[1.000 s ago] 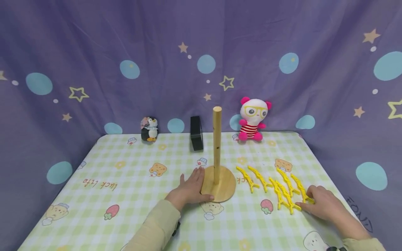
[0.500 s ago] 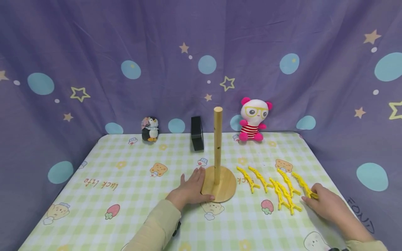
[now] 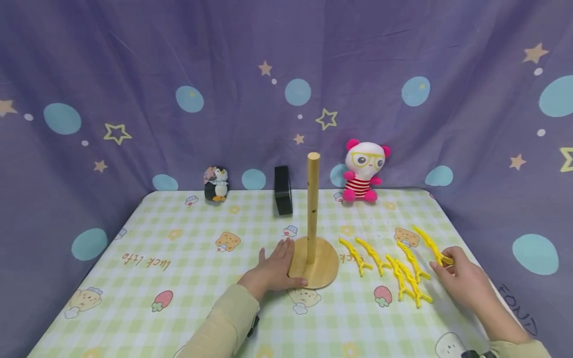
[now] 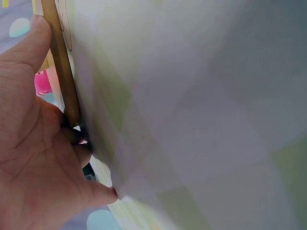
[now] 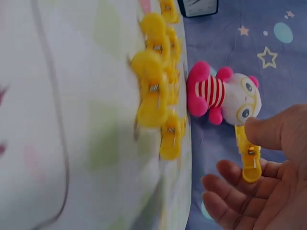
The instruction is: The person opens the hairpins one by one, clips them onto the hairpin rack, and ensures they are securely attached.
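Note:
A wooden stand with a round base point(image 3: 323, 266) and an upright post point(image 3: 312, 209) is at the middle of the table. My left hand point(image 3: 270, 271) rests along the left edge of the base, fingers fairly straight and thumb at its front edge; the left wrist view shows the thumb point(image 4: 36, 45) against the rim. On the right, my right hand point(image 3: 463, 278) pinches a yellow plastic spring clip point(image 5: 250, 158) by its handle end between thumb and index finger, raised off the cloth. Several like clips point(image 3: 409, 261) lie between the base and the right hand, two of them overlapping.
Along the table's back stand a penguin figure point(image 3: 216, 184), a black box-like clock point(image 3: 283, 191) and a pink-and-white panda doll point(image 3: 364, 171). A checked cloth point(image 3: 188, 278) covers the table. A purple curtain point(image 3: 233, 44) hangs behind.
My right hand has taken hold of the rightmost clip, drawn it apart from the others and lifted it. The left hand stays at the base.

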The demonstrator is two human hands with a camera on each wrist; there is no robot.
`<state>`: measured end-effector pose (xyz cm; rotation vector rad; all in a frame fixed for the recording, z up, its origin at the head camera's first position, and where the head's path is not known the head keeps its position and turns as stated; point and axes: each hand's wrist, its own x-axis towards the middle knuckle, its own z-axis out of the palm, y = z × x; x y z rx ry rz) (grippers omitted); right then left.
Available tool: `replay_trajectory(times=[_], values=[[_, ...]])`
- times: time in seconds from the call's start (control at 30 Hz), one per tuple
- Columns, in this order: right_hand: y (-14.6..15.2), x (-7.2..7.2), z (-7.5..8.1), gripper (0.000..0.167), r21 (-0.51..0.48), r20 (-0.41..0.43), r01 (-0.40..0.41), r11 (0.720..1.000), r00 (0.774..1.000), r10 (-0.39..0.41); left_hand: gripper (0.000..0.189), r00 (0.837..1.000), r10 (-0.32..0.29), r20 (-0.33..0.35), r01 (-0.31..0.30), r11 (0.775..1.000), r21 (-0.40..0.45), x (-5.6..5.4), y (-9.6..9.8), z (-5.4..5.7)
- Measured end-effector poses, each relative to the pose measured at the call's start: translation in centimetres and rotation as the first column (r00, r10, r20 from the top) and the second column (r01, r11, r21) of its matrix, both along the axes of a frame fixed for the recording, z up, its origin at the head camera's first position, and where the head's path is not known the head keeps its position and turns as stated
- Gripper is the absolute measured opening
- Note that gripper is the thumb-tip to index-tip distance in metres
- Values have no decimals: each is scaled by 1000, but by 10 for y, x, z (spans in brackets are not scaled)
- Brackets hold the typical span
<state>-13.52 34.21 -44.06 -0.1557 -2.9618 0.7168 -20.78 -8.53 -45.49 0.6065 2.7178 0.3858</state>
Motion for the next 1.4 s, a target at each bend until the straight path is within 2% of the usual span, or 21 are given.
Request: replay_trajectory(times=[0.13,0.37,0.6,0.83,1.03,1.4], values=[[-12,-2,2,48,-37,-59,-38,999,998,36,110,1000,0,1,0,1000,-2,0,0,-1],[-32,-9,9,49,-49,-100,-146,988,985,141,111,1000,0,2,0,1000,-9,-1,1,-4],[-56,-17,14,46,-11,-203,-241,971,951,233,111,1000,6,0,-6,1000,-20,-1,1,-3],[-80,-22,18,44,-14,-137,-292,956,948,288,111,1000,8,6,-8,1000,-15,1,1,0],[-95,-31,18,38,39,-172,-370,928,913,371,111,1000,4,4,-4,1000,-15,1,1,1],[-128,-42,15,37,173,-248,-448,877,842,479,112,1000,2,12,-2,1000,-15,-1,0,-3]])
